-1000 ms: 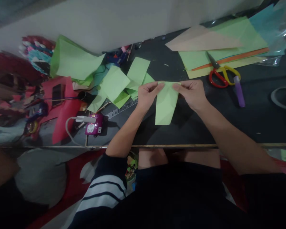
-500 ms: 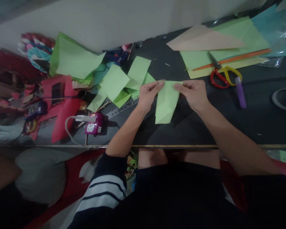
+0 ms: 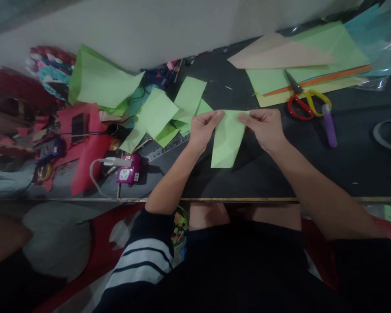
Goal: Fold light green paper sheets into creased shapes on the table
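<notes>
A light green sheet of paper (image 3: 228,141) hangs between my two hands over the dark table. My left hand (image 3: 202,128) pinches its upper left corner, thumb in front. At the upper right corner my right hand (image 3: 265,128) grips it in the same way, with the fingers behind out of sight. The paper's lower end hangs free and narrows a little. Left of my left hand lie several cut green paper pieces (image 3: 158,114), partly over a clear ruler (image 3: 163,150). Scissors (image 3: 299,92) with one red and one yellow handle rest to the right, near a purple glue stick (image 3: 329,126).
A purple power adapter (image 3: 129,168) with a white plug stands near the front edge at left. Red paper (image 3: 91,152) and a phone (image 3: 79,127) lie beyond it. Coloured sheets (image 3: 339,48) are stacked at the back right. A tape roll (image 3: 378,134) sits far right. Another person's arm (image 3: 6,234) shows at lower left.
The paper's lower edge has swung slightly left and up, and its layers now look lined up. Both hands keep their hold in the same place.
</notes>
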Motion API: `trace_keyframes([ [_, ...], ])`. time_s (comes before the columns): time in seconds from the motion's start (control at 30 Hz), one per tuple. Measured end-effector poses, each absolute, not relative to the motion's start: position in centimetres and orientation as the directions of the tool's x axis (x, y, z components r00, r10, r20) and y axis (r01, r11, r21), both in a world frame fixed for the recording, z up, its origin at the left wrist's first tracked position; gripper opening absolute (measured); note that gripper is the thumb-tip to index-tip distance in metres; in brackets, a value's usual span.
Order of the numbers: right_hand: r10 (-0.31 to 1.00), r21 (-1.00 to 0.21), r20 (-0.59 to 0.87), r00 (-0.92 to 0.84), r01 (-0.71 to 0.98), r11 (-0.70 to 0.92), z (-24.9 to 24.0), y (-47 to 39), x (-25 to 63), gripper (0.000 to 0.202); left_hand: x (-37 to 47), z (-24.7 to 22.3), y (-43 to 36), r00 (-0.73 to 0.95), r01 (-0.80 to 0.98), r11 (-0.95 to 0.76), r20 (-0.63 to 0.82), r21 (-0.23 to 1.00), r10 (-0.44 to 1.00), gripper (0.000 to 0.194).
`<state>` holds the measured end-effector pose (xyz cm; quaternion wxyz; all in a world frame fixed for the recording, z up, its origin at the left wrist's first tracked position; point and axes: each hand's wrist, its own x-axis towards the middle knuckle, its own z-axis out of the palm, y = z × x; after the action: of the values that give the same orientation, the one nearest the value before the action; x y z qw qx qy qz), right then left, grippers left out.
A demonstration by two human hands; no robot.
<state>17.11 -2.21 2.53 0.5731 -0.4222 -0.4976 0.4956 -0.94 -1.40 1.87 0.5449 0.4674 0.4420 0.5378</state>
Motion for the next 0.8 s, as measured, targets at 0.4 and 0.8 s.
trace_keyframes([
  [0.4, 0.991, -0.983, 0.129, 0.030, -0.130, 0.132, 2.6, -2.3, 17.1, 0.055, -0.7, 2.3, -1.6, 0.034, -0.203, 0.000, 0.007, 0.979, 0.999, 0.020],
  [0.8, 0.990, -0.976, 0.136, 0.036, -0.166, 0.141, 1.8, -2.2, 17.0, 0.056, -1.2, 1.4, -1.2, 0.007, -0.167, -0.083, 0.086, 0.982, 0.996, 0.023],
])
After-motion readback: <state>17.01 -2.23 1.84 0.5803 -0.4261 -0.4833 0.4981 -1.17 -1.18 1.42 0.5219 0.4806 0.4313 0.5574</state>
